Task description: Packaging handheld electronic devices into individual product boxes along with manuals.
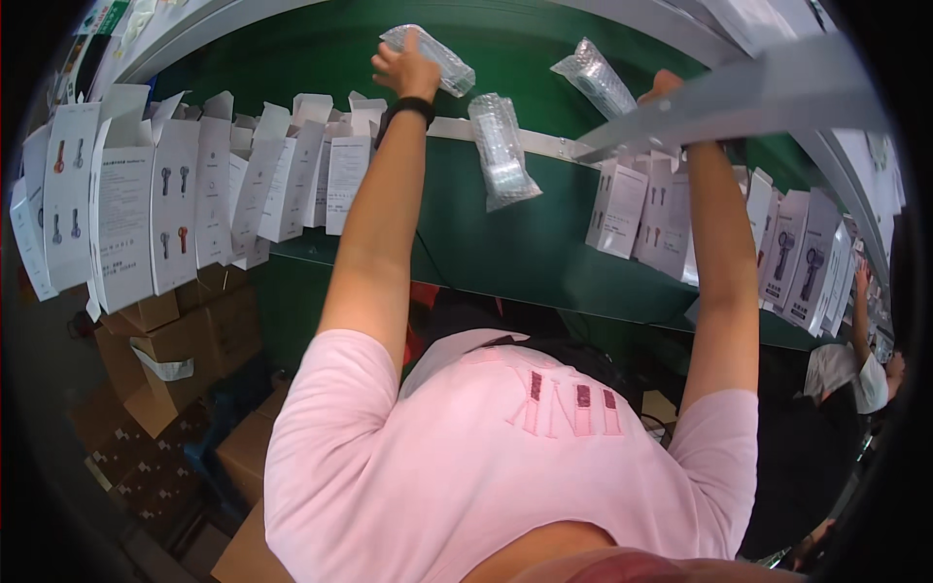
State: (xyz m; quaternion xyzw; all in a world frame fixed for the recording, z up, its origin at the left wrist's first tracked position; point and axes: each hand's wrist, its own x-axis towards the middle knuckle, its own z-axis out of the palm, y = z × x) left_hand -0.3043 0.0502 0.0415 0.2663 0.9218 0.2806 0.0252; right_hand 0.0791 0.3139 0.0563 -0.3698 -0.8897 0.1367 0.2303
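Left hand (pixel 406 66) clamps bubble-wrap pouch (pixel 428 58) at far desk edge | light, squashy, slippery: pinch mid-body | right hand (pixel 666 85) hidden, grip unclear

The bubble-wrap pouch (pixel 432 58) under the left hand (pixel 403 68) is clear plastic, glossy and bumpy with air cells; two more bubble-wrap pouches (pixel 501 151) beside it share that shiny, dimpled film. The conveyor belt (pixel 525 243) beneath them is smooth, matt green, rubbery in look. The white cartons (pixel 175 204) ranked along its edge are thin printed card with a faint sheen. The rail (pixel 739 97) near the right hand (pixel 666 83) is pale brushed metal. The wristband (pixel 406 107) is matt black. The T-shirt (pixel 486 457) is soft pink cotton-like cloth. The brown boxes (pixel 165 340) below are rough corrugated cardboard.
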